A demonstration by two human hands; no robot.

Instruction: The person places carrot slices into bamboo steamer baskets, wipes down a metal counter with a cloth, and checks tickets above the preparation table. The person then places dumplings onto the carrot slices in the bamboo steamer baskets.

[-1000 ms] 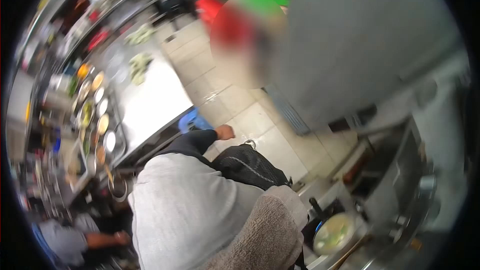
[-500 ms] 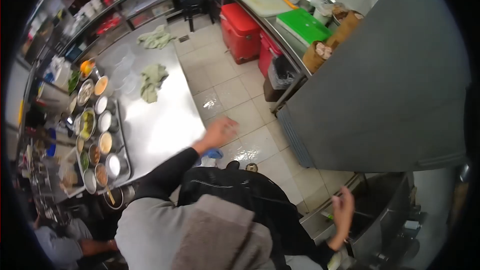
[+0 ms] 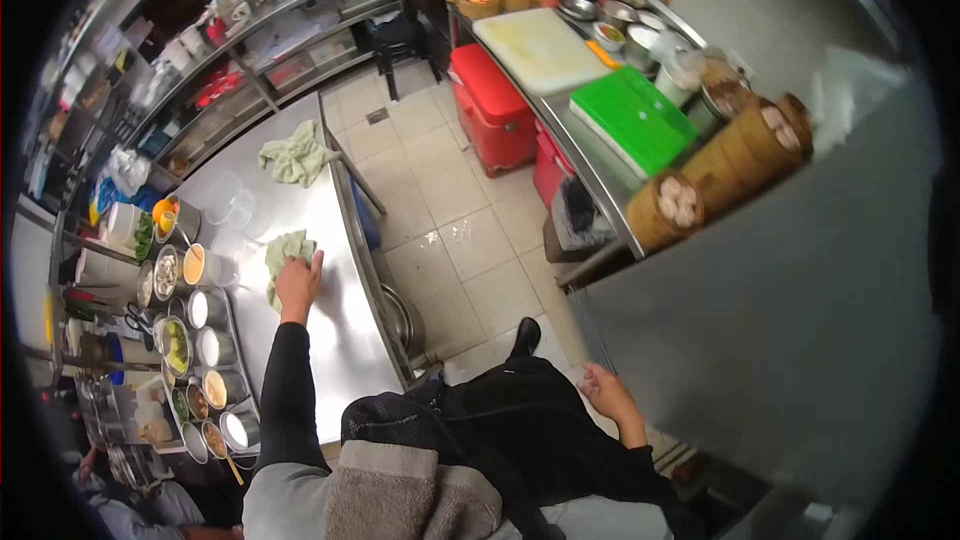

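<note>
The left hand touches the green cloth on the worktop, fingers' grip unclear; steady, low contact would spare the clear containers. The right hand is loosely half-curled, seemingly empty.

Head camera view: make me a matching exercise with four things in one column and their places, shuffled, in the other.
1. left hand
2. right hand
3. green board
4. red cooler

A. on the tiled floor
B. between the white cutting board and the bamboo steamers
C. on a pale green cloth, over the metal table
D. in the air, near the large grey panel

Pairs: 1-C, 2-D, 3-B, 4-A
</note>
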